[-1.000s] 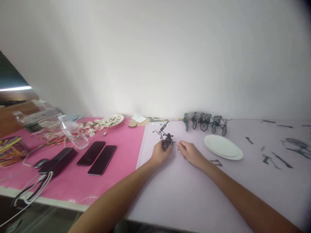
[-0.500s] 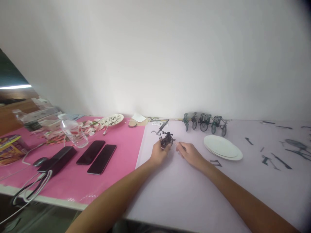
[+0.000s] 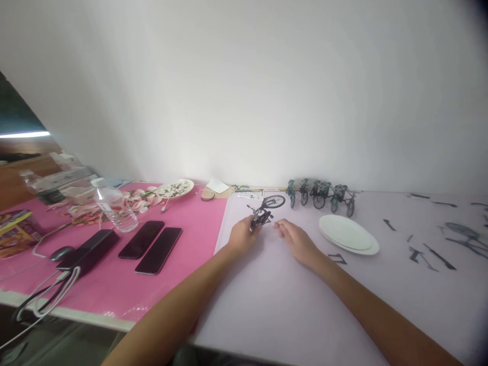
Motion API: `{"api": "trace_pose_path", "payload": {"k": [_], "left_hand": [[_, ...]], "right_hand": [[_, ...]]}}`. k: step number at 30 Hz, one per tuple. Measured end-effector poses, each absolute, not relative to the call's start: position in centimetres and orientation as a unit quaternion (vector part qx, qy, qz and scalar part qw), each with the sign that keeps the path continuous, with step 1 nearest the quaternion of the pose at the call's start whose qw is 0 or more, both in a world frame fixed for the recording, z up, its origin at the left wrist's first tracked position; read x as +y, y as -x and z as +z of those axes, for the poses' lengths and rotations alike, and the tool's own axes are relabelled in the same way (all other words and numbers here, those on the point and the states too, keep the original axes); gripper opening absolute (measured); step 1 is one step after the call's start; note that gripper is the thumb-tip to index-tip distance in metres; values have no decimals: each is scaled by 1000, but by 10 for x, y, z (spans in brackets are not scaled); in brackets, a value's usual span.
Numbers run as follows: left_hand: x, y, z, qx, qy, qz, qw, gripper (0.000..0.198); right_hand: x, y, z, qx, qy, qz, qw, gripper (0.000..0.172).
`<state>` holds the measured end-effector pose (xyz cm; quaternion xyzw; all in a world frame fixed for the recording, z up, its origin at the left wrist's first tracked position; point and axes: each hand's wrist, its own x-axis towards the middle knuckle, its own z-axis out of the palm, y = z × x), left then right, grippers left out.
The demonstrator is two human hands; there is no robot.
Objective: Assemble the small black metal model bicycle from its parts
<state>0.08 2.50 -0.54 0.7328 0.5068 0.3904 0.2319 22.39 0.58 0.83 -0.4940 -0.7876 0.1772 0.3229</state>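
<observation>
A small black model bicycle (image 3: 263, 216) is held in my left hand (image 3: 243, 235), whose fingers wrap round its lower part. One spoked wheel (image 3: 273, 202) of it points up and to the right, seen nearly flat. Just right of the model, my right hand (image 3: 295, 239) has its thumb and fingertips pinched together. Whatever sits in that pinch is too small to make out. Some of the bicycle is hidden behind my left fingers. Near my right wrist lies a small black frame-shaped part (image 3: 337, 258).
Several finished-looking model bicycles (image 3: 319, 195) stand in a row by the wall. White plates (image 3: 345, 231) sit at right, with loose dark parts (image 3: 438, 255) beyond. On the pink side are two phones (image 3: 158, 250), a power strip (image 3: 89, 249), a bottle (image 3: 114, 206) and a plate of bits (image 3: 186, 188).
My left hand has turned the model bicycle, so a wheel that was edge-on now shows its spokes at upper right. My right hand stays pinched close by.
</observation>
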Motion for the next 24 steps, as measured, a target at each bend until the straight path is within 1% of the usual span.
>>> {"api": "trace_pose_path", "payload": {"k": [2, 5, 6, 9, 11, 13, 16, 17, 24], "left_hand": [[24, 1, -1, 522, -746, 357, 210, 36], [21, 1, 3, 552, -752, 312, 180, 42], [20, 1, 4, 558, -754, 302, 171, 43], [19, 0, 5, 561, -764, 282, 150, 41], [20, 0, 3, 557, -771, 276, 137, 39], [21, 1, -1, 551, -777, 278, 125, 38], [25, 1, -6, 543, -781, 288, 110, 35], [27, 2, -7, 543, -779, 294, 104, 35], [37, 9, -11, 531, -750, 392, 43, 34]], "right_hand": [[5, -224, 8, -771, 502, 153, 362, 35], [3, -221, 8, -735, 500, 106, 445, 27], [3, -221, 7, -723, 498, 90, 470, 28], [3, -219, 6, -691, 485, 36, 535, 42], [3, -219, 7, -680, 476, 6, 557, 49], [5, -222, 10, -690, 468, -18, 553, 46], [9, -228, 14, -727, 451, -49, 516, 26], [11, -230, 15, -732, 449, -55, 509, 22], [23, -241, 6, -727, 470, 8, 500, 21]]}}
